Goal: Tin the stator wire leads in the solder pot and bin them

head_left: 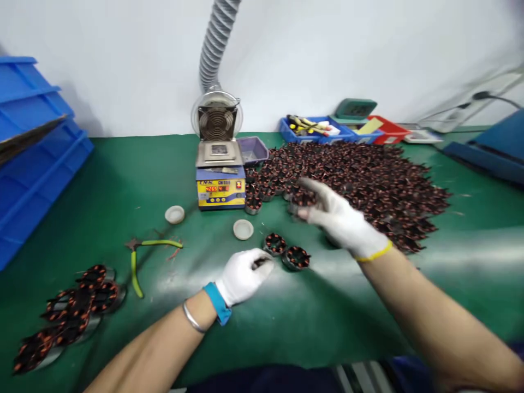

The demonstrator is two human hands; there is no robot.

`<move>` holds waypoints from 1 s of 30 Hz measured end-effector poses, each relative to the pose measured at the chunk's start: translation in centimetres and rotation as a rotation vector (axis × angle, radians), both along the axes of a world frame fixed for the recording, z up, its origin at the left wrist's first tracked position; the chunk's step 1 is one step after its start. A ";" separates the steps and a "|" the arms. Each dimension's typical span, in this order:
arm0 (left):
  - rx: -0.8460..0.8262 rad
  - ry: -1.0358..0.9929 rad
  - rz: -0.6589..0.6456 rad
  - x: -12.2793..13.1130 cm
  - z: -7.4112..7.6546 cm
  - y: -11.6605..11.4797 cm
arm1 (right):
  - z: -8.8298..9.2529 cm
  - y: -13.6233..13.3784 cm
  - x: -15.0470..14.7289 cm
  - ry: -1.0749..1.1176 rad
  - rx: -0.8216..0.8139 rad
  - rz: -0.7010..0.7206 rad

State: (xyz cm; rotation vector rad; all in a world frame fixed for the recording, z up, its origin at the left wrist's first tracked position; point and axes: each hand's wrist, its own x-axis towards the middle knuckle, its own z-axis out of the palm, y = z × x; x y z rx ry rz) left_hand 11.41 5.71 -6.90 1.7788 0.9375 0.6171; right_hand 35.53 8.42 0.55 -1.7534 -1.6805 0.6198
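My left hand point(245, 275), in a white glove with a blue wrist band, is curled closed beside two copper-wound ring cores point(275, 244) on the green table; what it holds, if anything, is hidden. My right hand point(339, 218), gloved with a yellow cuff, is at the near edge of a big pile of such cores point(360, 174). Its thumb and forefinger lie around one blurred wound core point(302, 201). Several more cores point(77, 305) lie in a group at the lower left.
Green-handled cutters point(135, 256) lie open at the left. A blue and yellow heater unit point(221, 188) stands at the back under a grey hose point(219, 43). Two small white dishes point(243, 230) sit before it. Blue crates point(36, 147) stand left; tool trays point(315, 130) line the wall.
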 end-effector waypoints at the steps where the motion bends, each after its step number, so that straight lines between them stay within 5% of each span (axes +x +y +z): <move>1: 0.005 0.006 0.001 0.0 0.0 0.0 | -1.3 -1.6 0.3 0.078 -0.042 -0.039; 6: 0.040 0.042 0.006 0.0 0.3 -0.1 | -5.5 -6.1 -0.1 0.151 -0.080 -0.158; 10: 0.065 0.064 0.014 -0.1 0.5 -0.2 | -4.8 -7.0 0.1 0.140 -0.045 0.007; 14: 0.048 0.064 0.011 -0.1 0.6 -0.3 | -2.6 -4.5 0.8 -0.289 0.106 -0.060; 19: 0.003 0.069 0.038 0.0 0.6 -0.3 | -1.6 0.6 0.7 -0.752 0.000 0.006; 25: -0.312 -0.170 0.147 -0.2 1.4 -0.7 | -0.7 -1.6 -0.9 -0.254 -0.009 0.039; 30: -0.626 -0.444 -0.017 -1.0 3.4 -2.1 | 0.1 -6.3 -4.8 0.048 0.014 0.484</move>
